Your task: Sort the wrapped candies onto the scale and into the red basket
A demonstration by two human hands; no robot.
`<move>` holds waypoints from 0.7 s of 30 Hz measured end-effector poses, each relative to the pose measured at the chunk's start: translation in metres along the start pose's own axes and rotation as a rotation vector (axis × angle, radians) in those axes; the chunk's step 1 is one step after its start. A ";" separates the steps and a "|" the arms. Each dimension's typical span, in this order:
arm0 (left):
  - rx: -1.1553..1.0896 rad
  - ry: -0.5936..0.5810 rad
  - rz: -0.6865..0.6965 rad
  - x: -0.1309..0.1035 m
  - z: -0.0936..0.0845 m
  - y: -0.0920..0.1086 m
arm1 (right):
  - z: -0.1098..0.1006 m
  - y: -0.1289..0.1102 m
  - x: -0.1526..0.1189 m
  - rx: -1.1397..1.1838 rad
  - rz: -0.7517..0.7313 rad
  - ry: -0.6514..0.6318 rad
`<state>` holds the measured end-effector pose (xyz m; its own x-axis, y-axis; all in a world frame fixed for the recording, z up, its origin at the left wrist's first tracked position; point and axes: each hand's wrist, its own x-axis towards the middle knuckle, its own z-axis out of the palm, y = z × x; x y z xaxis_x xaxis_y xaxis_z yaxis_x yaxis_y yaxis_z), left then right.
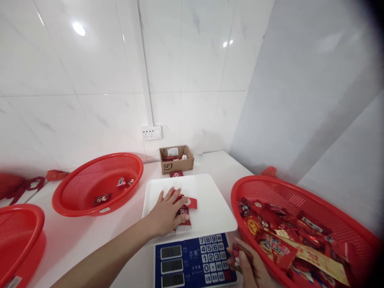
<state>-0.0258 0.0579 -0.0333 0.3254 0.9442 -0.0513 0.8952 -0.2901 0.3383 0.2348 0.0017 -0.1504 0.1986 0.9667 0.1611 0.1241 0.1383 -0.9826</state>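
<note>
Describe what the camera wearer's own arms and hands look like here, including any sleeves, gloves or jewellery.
The left grip is a bare human hand with five slender fingers, no glove and no visible ring. The left forearm shows no sleeve, watch or bracelet up to the picture's edge. The right grip is also ungloved; its forearm is out of view, so any sleeve there cannot be told.

Bright ovrhd light, wall glare, soft shadows, dark R edge, wide-angle distortion.
</note>
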 end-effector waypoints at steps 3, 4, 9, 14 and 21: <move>-0.049 0.034 -0.028 -0.011 -0.003 -0.008 | 0.020 -0.024 -0.003 -0.013 -0.121 0.015; -0.066 0.046 -0.040 -0.016 -0.004 -0.011 | 0.024 -0.030 -0.004 -0.019 -0.152 0.012; -0.140 0.127 -0.122 -0.038 -0.003 -0.025 | 0.028 -0.043 0.004 0.000 -0.180 0.017; -0.294 0.314 -0.200 -0.051 0.005 -0.037 | 0.012 -0.031 0.024 -0.031 -0.185 -0.042; -0.868 0.685 -0.464 -0.057 0.013 -0.041 | 0.004 -0.023 0.024 -0.173 -0.308 -0.119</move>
<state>-0.0774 0.0136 -0.0568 -0.4395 0.8942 0.0857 0.2942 0.0531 0.9543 0.2332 0.0224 -0.1246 0.0131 0.9052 0.4248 0.3248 0.3979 -0.8580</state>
